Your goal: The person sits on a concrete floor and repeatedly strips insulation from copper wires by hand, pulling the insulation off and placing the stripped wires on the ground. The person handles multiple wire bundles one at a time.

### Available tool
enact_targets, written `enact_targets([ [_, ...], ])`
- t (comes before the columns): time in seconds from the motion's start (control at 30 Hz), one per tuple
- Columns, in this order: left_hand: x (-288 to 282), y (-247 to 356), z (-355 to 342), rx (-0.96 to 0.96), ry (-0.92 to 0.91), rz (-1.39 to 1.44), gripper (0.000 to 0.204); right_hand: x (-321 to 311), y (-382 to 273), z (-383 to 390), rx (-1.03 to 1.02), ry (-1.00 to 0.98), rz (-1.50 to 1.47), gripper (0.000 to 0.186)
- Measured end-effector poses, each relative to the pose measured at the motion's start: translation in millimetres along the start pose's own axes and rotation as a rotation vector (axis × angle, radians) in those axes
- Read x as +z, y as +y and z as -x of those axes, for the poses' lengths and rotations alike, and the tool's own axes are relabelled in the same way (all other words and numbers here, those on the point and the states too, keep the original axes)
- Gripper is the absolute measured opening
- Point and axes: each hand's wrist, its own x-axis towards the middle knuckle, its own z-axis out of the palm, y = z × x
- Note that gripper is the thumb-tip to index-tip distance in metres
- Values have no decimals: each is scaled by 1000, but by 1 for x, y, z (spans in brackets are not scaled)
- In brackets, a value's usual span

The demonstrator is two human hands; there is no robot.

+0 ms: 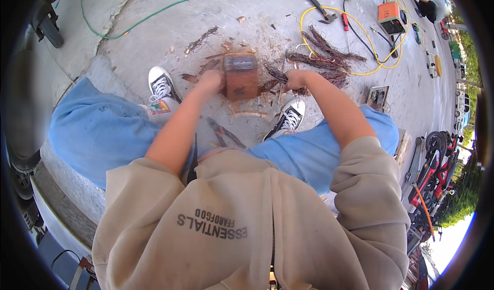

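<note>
A rusty brown block, slightly blurred, sits on the concrete between my feet, with flakes and scraps around it. My left hand is at the block's left side, smeared by motion, so its grip is unclear. To the right of the block, my right hand is closed around a bundle of dark wire strands. Pliers lie on the ground between my legs. More tangled copper-coloured wire bundles lie beyond my right hand.
A hammer, red-handled tool, yellow hose and orange machine lie at upper right; a green hose crosses the top. Another person crouches far right, near bicycles. A metal object is beside my right knee.
</note>
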Motion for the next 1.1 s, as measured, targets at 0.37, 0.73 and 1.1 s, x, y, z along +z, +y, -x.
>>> enact_targets([
  [0.37,21,38,32,-150,-60,96,37,4,-14,-33,-293,61,268,45],
  [0.73,13,26,15,-188,-98,183,39,3,-51,-70,-321,228,123,24],
  [1.1,12,13,5,-171,-7,124,31,-30,-28,-55,-114,29,-204,45],
])
